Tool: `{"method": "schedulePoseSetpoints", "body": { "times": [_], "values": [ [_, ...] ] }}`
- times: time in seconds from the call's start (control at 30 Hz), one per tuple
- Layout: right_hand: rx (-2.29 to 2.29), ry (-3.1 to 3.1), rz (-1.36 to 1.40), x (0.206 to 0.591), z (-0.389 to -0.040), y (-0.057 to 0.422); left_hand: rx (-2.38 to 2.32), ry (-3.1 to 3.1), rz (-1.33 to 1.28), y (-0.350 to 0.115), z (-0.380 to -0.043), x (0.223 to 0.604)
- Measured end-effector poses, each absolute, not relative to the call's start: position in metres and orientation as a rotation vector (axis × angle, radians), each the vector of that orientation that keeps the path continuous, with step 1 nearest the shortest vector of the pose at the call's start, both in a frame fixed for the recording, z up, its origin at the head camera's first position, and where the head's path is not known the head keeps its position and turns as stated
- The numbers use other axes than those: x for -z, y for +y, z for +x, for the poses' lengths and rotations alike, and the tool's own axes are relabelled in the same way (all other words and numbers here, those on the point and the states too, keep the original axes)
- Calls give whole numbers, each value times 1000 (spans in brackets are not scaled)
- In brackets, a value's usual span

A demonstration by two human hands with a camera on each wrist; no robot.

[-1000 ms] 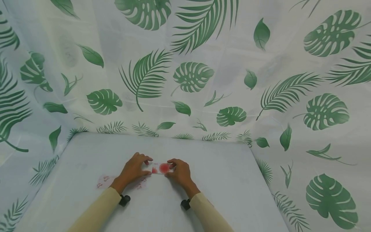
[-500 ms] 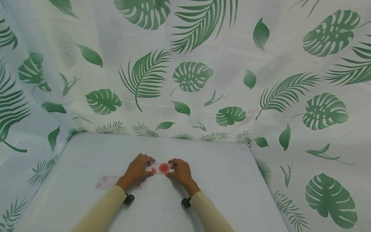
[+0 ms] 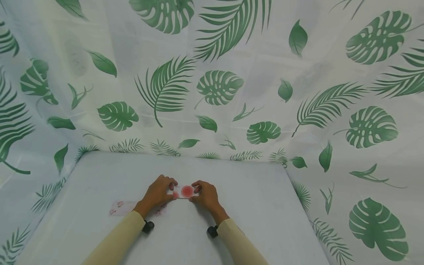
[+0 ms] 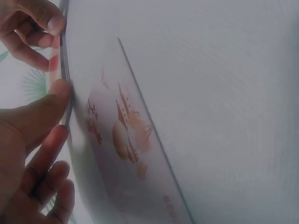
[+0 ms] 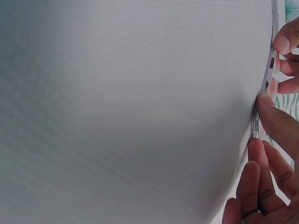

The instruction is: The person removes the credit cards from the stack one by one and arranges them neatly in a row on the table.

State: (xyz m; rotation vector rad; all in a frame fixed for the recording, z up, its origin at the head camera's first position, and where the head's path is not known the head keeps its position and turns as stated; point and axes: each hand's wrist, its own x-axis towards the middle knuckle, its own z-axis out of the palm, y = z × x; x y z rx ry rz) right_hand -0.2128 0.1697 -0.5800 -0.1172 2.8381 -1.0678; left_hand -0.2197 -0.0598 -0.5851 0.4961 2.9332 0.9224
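Observation:
In the head view, both hands meet at a small, thin, flat pale piece (image 3: 187,191) with a red disc and a second red patch printed on it. My left hand (image 3: 157,192) pinches its left end between thumb and fingers. The other end is gripped the same way by my right hand (image 3: 208,195). Both wrist views show the piece edge-on, with a dark layered rim (image 5: 268,79) and thumbs pressed along it. Beneath my left wrist lies a translucent pinkish strip (image 4: 135,154) printed with red blossoms and buildings; the forearm partly covers it in the head view.
A white tabletop (image 3: 251,206) spreads around the hands. White curtains (image 3: 232,48) with green leaf prints rise behind it and at both sides. Each wrist carries a small black camera (image 3: 148,227), below pale yellow sleeves (image 3: 116,239).
Over the last second my left hand has shifted slightly right, towards my right hand, uncovering more of the printed strip. My right hand stays nearly still, and both keep hold of the piece.

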Motion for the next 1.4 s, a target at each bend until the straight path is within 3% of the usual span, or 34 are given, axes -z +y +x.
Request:
{"method": "schedulePoseSetpoints", "body": {
  "times": [1.4],
  "values": [
    [1039, 2892, -266, 567, -179, 175, -934, 2991, 555, -65, -191, 580]
  ]
}}
